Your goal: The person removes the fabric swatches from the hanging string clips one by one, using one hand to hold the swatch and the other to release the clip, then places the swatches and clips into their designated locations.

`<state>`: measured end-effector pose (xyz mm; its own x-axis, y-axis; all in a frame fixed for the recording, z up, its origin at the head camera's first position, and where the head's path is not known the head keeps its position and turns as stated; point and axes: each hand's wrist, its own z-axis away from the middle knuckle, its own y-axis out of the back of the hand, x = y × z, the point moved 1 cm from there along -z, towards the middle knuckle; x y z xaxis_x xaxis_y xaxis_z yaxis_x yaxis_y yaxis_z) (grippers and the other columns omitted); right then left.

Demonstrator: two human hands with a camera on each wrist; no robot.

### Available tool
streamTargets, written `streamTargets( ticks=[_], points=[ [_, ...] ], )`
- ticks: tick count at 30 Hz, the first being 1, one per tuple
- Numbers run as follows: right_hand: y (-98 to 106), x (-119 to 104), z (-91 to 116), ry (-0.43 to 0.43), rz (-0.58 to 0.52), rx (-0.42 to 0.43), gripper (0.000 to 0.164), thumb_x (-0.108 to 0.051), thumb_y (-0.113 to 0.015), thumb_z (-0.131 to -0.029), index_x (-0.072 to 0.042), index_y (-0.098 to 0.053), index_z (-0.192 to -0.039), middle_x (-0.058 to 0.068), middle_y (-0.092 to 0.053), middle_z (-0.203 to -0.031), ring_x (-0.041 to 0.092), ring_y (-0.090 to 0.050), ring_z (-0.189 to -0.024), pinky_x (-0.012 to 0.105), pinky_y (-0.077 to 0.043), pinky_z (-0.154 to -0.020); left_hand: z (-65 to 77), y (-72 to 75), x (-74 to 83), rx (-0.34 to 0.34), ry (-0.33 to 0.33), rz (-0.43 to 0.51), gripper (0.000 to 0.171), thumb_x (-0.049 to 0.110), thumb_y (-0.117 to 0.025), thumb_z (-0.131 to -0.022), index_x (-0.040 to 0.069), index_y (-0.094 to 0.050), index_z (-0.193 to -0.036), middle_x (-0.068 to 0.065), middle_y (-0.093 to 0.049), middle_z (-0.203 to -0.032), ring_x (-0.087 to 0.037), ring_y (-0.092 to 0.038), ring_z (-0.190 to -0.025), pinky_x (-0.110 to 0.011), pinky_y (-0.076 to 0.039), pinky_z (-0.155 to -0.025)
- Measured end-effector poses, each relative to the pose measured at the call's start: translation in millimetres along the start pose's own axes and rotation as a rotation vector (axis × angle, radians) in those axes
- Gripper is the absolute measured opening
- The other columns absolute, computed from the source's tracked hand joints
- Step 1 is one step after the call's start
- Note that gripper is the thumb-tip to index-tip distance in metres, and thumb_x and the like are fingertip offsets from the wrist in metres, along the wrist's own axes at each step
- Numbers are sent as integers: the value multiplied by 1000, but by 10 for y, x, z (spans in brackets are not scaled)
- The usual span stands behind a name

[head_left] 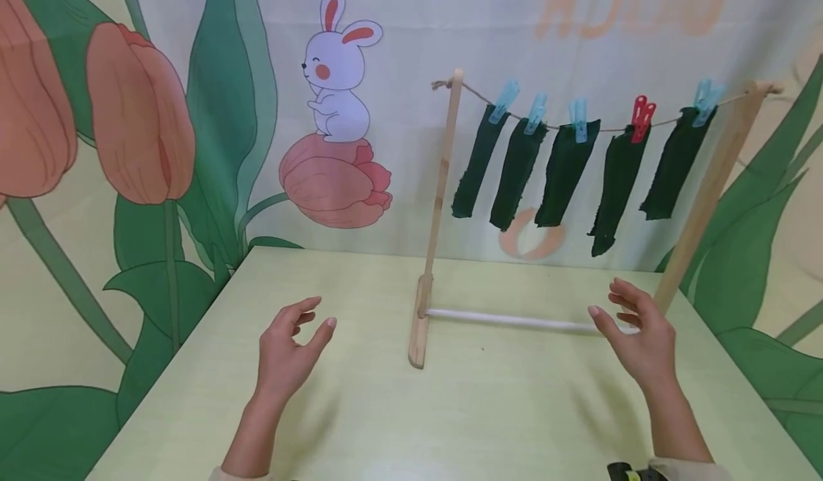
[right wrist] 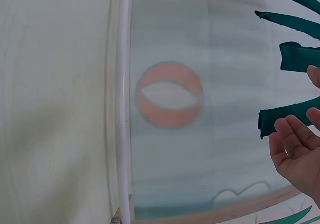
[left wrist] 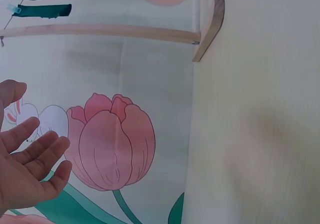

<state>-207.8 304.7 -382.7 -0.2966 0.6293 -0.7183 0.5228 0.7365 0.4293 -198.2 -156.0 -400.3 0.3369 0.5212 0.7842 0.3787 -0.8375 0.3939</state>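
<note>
Above the table on the left, my left hand [head_left: 283,352] holds nothing, its fingers relaxed and apart from the thumb; the left wrist view shows the same loose fingers [left wrist: 45,156]. My right hand [head_left: 643,338] hovers in front of the rack's right end, also holding nothing. Behind it stands a wooden drying rack [head_left: 444,181] with a string [head_left: 611,130]. Several dark green cloth strips [head_left: 569,174] hang from it, most on light blue clothespins [head_left: 581,120], one on a red clothespin [head_left: 641,118]. In the right wrist view, strips [right wrist: 290,115] appear beyond the fingers.
A white rod [head_left: 514,319] joins the rack's feet, with the left wooden foot [head_left: 419,331] between my hands. The pale tabletop [head_left: 450,424] ends at a printed backdrop [head_left: 398,38] with tulips and a rabbit. The right wooden post [head_left: 714,188] leans close to my right hand.
</note>
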Motion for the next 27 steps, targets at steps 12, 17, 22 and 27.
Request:
streamTargets(
  ticks=[12,17,22,27],
  points=[
    [-83,-163,-144,-11,-152,48,53,-3,-71,-81,-5,-50,-130,11,-58,-118,4,-55,-98,14,-43,-79,-106,-183,134,-41,-5,101,39,22,-71,-83,6,-61,-118,-7,-59,-114,-25,-58,-100,-46,-43,-86],
    [-95,-214,-174,-7,-186,54,52,-4,-71,-81,-7,-52,-129,7,-59,-117,5,-56,-98,15,-44,-79,-149,-261,194,-54,-27,134,38,22,-71,-84,6,-61,-117,-6,-59,-114,-23,-59,-98,-45,-43,-85],
    [-118,-292,-229,66,-214,42,50,-1,-70,-81,-3,-52,-128,9,-60,-115,7,-57,-98,15,-44,-78,-168,-333,253,-53,-25,158,37,22,-71,-84,7,-61,-117,-6,-59,-114,-22,-59,-98,-44,-44,-85],
    [-150,-363,-294,70,-237,44,50,-1,-70,-81,-5,-53,-127,9,-60,-115,8,-57,-98,16,-45,-78,-224,-414,295,-55,-56,187,35,22,-70,-85,7,-61,-115,-4,-60,-111,-21,-59,-96,-43,-44,-83]
  ],
)
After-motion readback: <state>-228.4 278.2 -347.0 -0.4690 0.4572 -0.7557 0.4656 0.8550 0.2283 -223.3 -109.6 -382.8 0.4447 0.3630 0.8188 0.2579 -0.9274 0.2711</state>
